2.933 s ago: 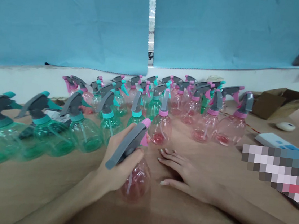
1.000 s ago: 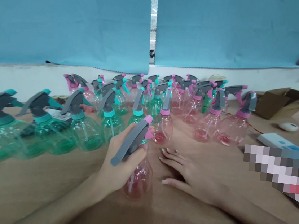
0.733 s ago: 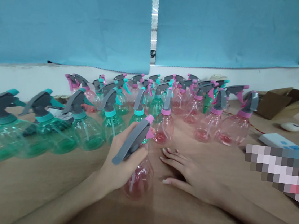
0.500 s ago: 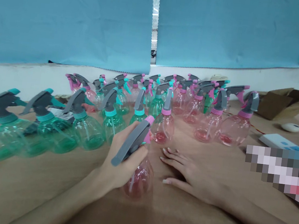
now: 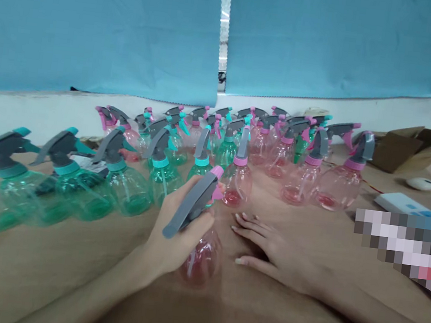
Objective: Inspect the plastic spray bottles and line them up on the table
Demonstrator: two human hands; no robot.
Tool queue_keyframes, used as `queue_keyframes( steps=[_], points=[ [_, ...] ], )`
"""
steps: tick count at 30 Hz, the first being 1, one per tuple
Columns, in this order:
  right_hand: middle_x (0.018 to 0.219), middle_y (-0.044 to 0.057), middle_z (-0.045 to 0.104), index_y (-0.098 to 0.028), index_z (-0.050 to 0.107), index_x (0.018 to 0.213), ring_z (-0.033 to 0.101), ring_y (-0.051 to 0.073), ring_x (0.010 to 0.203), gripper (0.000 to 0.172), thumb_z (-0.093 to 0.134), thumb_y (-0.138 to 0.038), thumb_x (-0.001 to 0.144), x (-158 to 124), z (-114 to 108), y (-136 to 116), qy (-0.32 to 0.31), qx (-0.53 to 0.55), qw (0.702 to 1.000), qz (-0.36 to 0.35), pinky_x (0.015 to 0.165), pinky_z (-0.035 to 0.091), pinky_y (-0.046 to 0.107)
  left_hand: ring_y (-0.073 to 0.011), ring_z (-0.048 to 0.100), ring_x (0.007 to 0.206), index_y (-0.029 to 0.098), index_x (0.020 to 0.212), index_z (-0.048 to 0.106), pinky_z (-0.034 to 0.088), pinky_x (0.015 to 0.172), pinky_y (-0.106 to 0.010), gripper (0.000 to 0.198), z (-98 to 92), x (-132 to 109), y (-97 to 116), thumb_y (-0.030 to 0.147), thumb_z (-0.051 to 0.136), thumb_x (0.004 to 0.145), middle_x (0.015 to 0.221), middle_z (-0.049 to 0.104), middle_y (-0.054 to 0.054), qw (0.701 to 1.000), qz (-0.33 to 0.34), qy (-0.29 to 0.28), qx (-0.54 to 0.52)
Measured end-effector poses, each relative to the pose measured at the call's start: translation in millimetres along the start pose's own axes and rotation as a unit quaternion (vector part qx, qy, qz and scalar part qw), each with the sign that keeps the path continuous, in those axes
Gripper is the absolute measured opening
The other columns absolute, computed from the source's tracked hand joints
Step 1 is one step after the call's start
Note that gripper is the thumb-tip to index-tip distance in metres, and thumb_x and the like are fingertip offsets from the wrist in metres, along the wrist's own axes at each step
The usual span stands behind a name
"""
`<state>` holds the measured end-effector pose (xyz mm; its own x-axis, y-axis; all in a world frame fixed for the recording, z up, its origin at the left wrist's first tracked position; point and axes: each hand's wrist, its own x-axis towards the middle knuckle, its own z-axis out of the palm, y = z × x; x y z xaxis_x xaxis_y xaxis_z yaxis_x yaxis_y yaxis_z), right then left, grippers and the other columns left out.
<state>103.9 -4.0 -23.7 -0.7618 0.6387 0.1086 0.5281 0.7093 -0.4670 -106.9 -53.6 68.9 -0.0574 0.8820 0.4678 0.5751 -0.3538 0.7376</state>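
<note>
My left hand (image 5: 179,230) is wrapped round the neck of a pink spray bottle (image 5: 201,259), just under its grey and pink trigger head. The bottle is upright on the table at the front, its nozzle pointing away to the right; my fingers hide its collar. My right hand (image 5: 277,250) rests palm down on the wooden table (image 5: 259,319) to the right, fingers stretched out and holding nothing. Just beyond my hands stands another pink spray bottle (image 5: 237,182) with some pink liquid at its bottom. To its left is a green spray bottle (image 5: 164,176).
Several green bottles (image 5: 84,192) line the left side, and several pink ones (image 5: 301,180) stand at the right. More crowd together behind. An open cardboard box (image 5: 397,150), a white mouse (image 5: 420,183) and a white box (image 5: 407,203) lie right. A blue-covered partition (image 5: 117,29) rises behind.
The trigger lever's pink part shows a little more clearly beyond my left fingers. Otherwise both hands and the bottles stay nearly in place.
</note>
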Motion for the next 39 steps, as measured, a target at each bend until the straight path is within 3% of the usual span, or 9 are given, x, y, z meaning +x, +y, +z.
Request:
queue_keyframes(
  steps=[3, 9, 17, 39],
  points=[
    [0.148, 0.007, 0.032, -0.018, 0.040, 0.139, 0.026, 0.024, 0.137, 0.066, 0.043, -0.060, 0.088, -0.4, 1.1, 1.1, -0.003, -0.007, 1.000, 0.001, 0.113, 0.022, 0.046, -0.0128, 0.041, 0.051, 0.025, 0.075, 0.049, 0.037, 0.047, -0.025, 0.010, 1.7, -1.9, -4.1, 0.018, 0.049, 0.069, 0.061, 0.046, 0.005, 0.999, 0.014, -0.029, -0.017],
    [0.149, 0.005, 0.030, -0.020, 0.039, 0.140, 0.025, 0.023, 0.138, 0.065, 0.042, -0.060, 0.088, -0.5, 3.1, 3.7, -0.003, -0.017, 1.000, -0.003, 0.113, 0.022, 0.046, -0.0126, 0.047, 0.054, 0.026, 0.086, 0.054, 0.040, 0.050, -0.024, 0.015, 3.8, -3.5, -10.0, 0.019, 0.049, 0.075, 0.066, 0.050, 0.005, 0.999, 0.019, -0.031, -0.019],
    [0.148, 0.006, 0.031, -0.020, 0.039, 0.139, 0.026, 0.024, 0.138, 0.065, 0.044, -0.059, 0.088, -0.4, 2.1, 2.6, 0.001, -0.011, 1.000, -0.004, 0.113, 0.022, 0.046, -0.0115, 0.040, 0.051, 0.024, 0.079, 0.048, 0.036, 0.046, -0.023, 0.006, 4.2, -3.0, -5.8, 0.020, 0.049, 0.076, 0.063, 0.041, 0.005, 0.999, 0.022, -0.033, -0.022],
    [0.149, 0.007, 0.031, -0.019, 0.039, 0.140, 0.026, 0.024, 0.137, 0.066, 0.043, -0.060, 0.088, -0.2, 0.3, 1.1, -0.005, -0.009, 1.000, -0.004, 0.113, 0.021, 0.046, -0.0115, 0.041, 0.052, 0.024, 0.078, 0.045, 0.036, 0.047, -0.023, 0.006, 4.9, -2.0, -8.4, 0.019, 0.047, 0.077, 0.063, 0.041, 0.005, 0.998, 0.040, -0.034, -0.029]
  ],
)
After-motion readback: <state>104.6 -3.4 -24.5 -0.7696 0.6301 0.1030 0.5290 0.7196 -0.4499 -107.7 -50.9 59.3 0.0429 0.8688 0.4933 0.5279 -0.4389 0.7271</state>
